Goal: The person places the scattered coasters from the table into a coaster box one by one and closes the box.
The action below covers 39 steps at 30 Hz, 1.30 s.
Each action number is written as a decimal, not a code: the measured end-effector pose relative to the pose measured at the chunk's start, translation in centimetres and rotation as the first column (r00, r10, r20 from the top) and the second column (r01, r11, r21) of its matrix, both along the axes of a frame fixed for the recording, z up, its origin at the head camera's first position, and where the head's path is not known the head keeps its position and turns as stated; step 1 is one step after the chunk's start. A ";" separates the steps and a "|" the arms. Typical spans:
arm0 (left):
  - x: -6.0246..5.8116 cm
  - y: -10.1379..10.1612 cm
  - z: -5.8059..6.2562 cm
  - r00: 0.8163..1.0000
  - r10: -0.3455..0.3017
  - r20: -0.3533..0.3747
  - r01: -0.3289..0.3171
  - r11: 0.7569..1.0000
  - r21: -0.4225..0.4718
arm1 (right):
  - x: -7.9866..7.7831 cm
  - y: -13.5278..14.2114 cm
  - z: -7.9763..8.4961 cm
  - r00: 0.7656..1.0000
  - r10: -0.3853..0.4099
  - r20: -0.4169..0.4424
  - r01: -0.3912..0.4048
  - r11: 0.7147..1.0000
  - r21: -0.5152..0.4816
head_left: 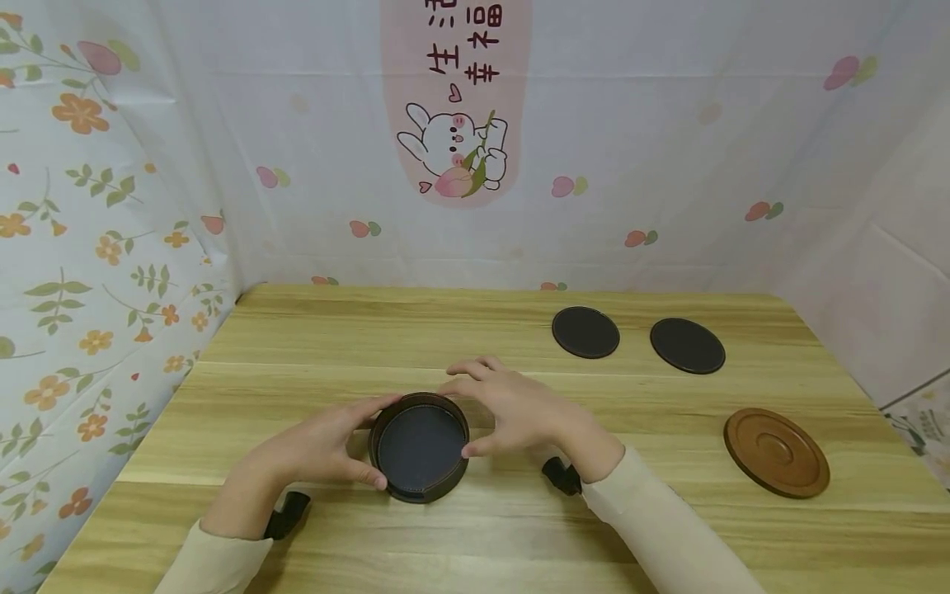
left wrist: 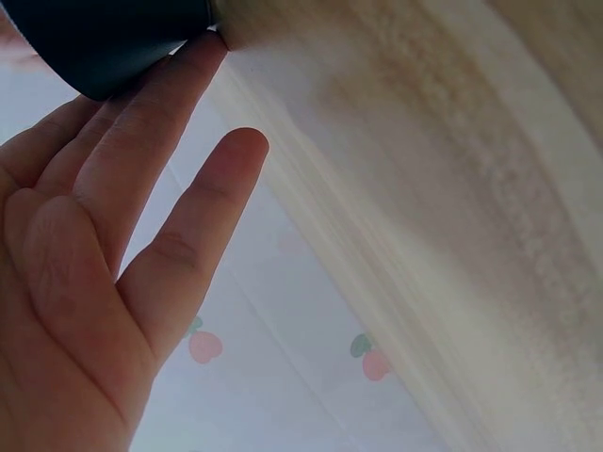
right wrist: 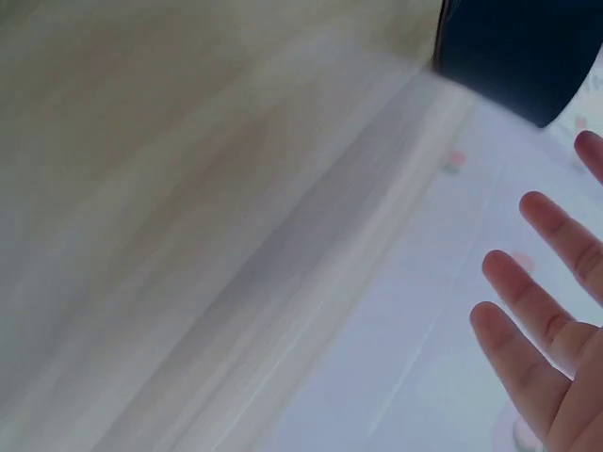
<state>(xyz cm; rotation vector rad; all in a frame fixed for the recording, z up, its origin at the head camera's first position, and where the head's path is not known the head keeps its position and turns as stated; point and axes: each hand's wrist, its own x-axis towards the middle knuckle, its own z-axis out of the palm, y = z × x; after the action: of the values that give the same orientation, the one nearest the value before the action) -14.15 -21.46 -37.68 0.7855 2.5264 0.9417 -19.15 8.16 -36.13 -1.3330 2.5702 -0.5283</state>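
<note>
I have the holder on the surface between both hands: left hand touching its side, fingers unclenched; right hand released, fingers spread. I'd call this step positioning; next needs even contact. Rightward lie two black coasters and a brown disc; printed cloth hangs behind.

There are two hands, two beige sleeves, two black wrist pieces, one round dark holder, two black discs and one brown disc — three discs lying on one wooden table.
</note>
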 end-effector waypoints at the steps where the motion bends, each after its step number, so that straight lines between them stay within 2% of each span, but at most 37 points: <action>1: 0.0 0.0 0.0 1.000 0.003 0.001 -0.003 1.000 -0.002 | -0.1 0.4 0.0 1.000 -0.007 -0.007 0.007 1.000 -0.010; 11: 0.1 0.0 0.2 1.000 0.017 0.014 -0.017 1.000 -0.011 | -1.8 4.1 0.1 0.993 -0.113 -0.026 0.113 0.993 -0.020; 18: 0.1 0.0 0.1 1.000 0.017 0.018 -0.017 1.000 -0.011 | -3.3 6.0 0.0 0.987 -0.152 -0.047 0.151 0.988 -0.006; 29: 0.1 0.1 0.1 1.000 0.013 0.013 -0.012 1.000 -0.014 | -5.4 9.5 0.2 0.964 -0.259 -0.067 0.260 0.966 0.007; 39: 0.1 0.1 0.1 1.000 0.013 0.010 -0.013 1.000 -0.023 | -7.6 12.6 0.1 0.949 -0.315 -0.006 0.315 0.949 0.019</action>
<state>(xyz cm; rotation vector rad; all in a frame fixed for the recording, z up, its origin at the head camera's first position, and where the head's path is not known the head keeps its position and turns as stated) -14.04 -21.38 -37.56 0.7562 2.5317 0.9166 -26.80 20.76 -36.06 -0.9178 2.7988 -0.5500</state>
